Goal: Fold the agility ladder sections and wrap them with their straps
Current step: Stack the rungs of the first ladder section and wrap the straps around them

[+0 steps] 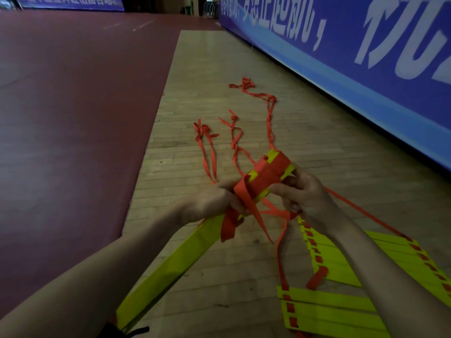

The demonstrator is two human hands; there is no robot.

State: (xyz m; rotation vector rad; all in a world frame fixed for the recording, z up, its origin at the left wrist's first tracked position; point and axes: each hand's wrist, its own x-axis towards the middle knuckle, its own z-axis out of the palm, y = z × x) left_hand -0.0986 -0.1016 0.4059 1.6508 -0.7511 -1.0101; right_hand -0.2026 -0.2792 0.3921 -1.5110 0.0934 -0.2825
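A stacked bundle of yellow ladder rungs (170, 262) runs from the lower left up to the middle, held off the floor. Its far end is bound by several turns of orange strap (266, 173). My left hand (212, 203) grips the bundle just below the wrap, with strap loops hanging from it. My right hand (302, 196) holds the bundle's right side and pinches a loose strap length (275, 212) that trails down. More folded yellow rungs (324, 311) with orange straps lie on the floor at the lower right.
Loose knotted orange strap ends (244, 113) trail away over the wooden floor strip (190, 98). A blue banner wall (341, 57) with white lettering borders the right side. Dark red sports flooring (73, 93) lies to the left.
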